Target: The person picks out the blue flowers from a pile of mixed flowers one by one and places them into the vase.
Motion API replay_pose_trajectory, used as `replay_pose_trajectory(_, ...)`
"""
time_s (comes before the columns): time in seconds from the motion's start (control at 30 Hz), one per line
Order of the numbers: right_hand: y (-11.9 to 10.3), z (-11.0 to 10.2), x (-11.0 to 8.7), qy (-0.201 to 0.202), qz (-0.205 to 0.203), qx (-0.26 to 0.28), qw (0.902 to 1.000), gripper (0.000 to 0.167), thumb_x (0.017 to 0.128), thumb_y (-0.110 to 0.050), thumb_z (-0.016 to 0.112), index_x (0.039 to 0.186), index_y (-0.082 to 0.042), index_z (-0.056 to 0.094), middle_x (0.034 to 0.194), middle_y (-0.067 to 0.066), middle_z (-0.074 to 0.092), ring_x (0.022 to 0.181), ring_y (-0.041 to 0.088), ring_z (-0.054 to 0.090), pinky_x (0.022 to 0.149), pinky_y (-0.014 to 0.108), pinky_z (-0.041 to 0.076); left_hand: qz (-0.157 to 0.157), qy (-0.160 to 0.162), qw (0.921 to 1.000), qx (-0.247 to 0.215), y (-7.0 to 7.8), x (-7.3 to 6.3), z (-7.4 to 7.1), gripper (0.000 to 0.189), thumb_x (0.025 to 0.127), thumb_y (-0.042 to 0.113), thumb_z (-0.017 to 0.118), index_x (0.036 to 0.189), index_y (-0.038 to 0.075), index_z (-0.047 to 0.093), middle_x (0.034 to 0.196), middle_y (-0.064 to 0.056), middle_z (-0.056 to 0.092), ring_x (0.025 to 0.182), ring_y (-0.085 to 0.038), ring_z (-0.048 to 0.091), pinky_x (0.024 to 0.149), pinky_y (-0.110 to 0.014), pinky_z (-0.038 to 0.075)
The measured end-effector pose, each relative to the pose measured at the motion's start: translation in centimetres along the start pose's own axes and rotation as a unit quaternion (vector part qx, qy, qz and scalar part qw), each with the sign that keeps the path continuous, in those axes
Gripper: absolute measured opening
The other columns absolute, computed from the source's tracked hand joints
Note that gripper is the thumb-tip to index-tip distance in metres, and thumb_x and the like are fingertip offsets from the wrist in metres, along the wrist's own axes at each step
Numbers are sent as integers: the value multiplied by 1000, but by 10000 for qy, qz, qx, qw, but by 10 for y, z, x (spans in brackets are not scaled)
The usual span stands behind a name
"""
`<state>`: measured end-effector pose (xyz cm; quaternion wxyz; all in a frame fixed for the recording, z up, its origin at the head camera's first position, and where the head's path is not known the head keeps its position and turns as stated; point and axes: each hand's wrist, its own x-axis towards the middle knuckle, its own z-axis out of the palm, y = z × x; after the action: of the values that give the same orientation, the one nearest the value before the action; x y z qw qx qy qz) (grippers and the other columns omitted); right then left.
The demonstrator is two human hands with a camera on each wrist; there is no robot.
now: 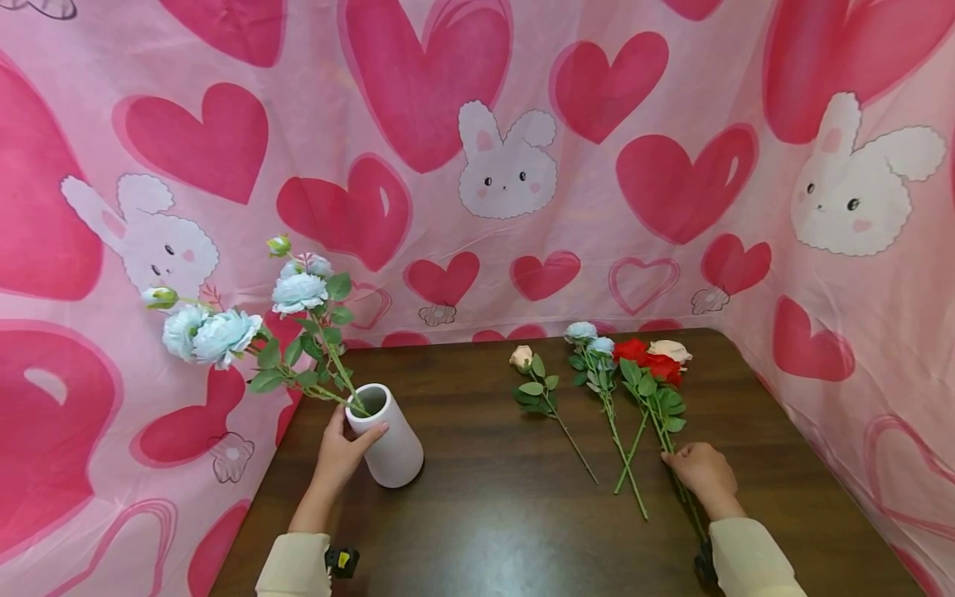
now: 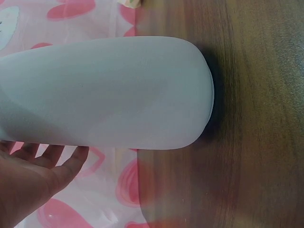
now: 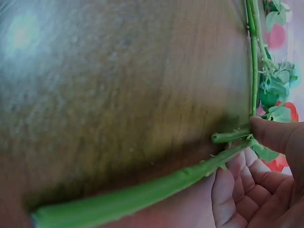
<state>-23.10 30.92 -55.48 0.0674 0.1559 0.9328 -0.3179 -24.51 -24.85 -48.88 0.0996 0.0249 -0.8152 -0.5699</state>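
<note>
My left hand (image 1: 341, 456) holds the white vase (image 1: 397, 454) near its mouth, thumb across the near side and fingers at the left. The vase stands upright on the table and holds light-blue flowers (image 1: 227, 336) that lean left. In the left wrist view, the fingers (image 2: 71, 164) lie along the side of the vase. At the right, my right hand (image 1: 701, 473) pinches a green stem (image 3: 142, 192) low down, between thumb and fingertips. That stem leads up to red roses (image 1: 662, 369). A second, shorter stem end (image 3: 228, 137) shows by the thumb in the right wrist view.
Left of the red roses lie a blue-flowered stem (image 1: 600, 347) and a single cream rose (image 1: 521, 357). Another cream rose (image 1: 670, 351) lies behind the red ones. The dark wooden table (image 1: 492, 489) meets a pink heart-and-rabbit cloth (image 1: 515, 240) at its back and sides.
</note>
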Motion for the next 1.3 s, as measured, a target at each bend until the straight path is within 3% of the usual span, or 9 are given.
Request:
replay_pose_trajectory(0.13,-4,-1,1,178,-130,-144,9997,37,89,-37,65,90,0,66,84,19,64,70,32,58,54,42,45,-23,-32,10000,8,1,0,-1,71,86,20,76,142,3,36,132,-21,49,118,-33,49,102,-50,40)
replay_pose_trajectory(0.27,-12,3,1,740,-390,-312,9960,45,89,-35,67,103,7,60,96,28,62,78,41,60,59,51,47,-26,-45,10000,2,1,0,-1,72,86,21,76,143,3,36,132,-21,49,119,-33,49,102,-50,40)
replay_pose_trajectory(0.37,-20,10,1,945,-518,-297,9937,37,89,-32,67,98,4,62,90,23,63,73,37,59,57,49,47,-18,-33,10000,1,1,0,-1,71,86,21,76,143,4,36,132,-20,49,118,-32,49,102,-49,40)
replay_pose_trajectory(0.5,-33,20,-2,668,-591,-236,9957,27,90,-31,66,80,-6,66,71,10,62,60,26,54,49,39,43,-36,-45,10000,-2,1,0,-2,73,87,21,75,144,3,34,134,-20,48,120,-32,48,103,-49,39)
replay_pose_trajectory(0.6,-41,30,-5,425,-632,-341,9965,37,90,-32,66,60,-12,57,55,-1,47,51,19,44,44,32,34,-69,-60,10000,-24,2,-1,-2,74,87,21,75,145,2,33,134,-21,47,121,-33,47,104,-50,38)
replay_pose_trajectory(0.7,-44,38,-7,309,-680,-494,9960,47,90,-33,67,50,-15,48,49,-3,37,48,19,40,44,32,31,-95,-62,9999,-50,2,-2,-2,74,87,21,75,145,2,33,135,-21,47,122,-33,46,104,-50,38)
replay_pose_trajectory(0.9,-47,46,-7,218,-585,-525,9967,44,89,-32,67,53,-13,50,52,2,46,52,24,49,48,39,38,-64,-37,9999,-88,2,-2,-1,73,86,20,75,144,2,34,133,-22,48,121,-34,47,104,-51,38)
replay_pose_trajectory(1.3,-47,45,-4,170,-621,-418,9971,42,87,-22,63,51,-15,43,50,-3,35,48,17,37,47,32,33,-76,-37,9999,-93,0,0,-1,73,86,19,75,144,3,34,134,-20,48,120,-33,48,103,-50,39)
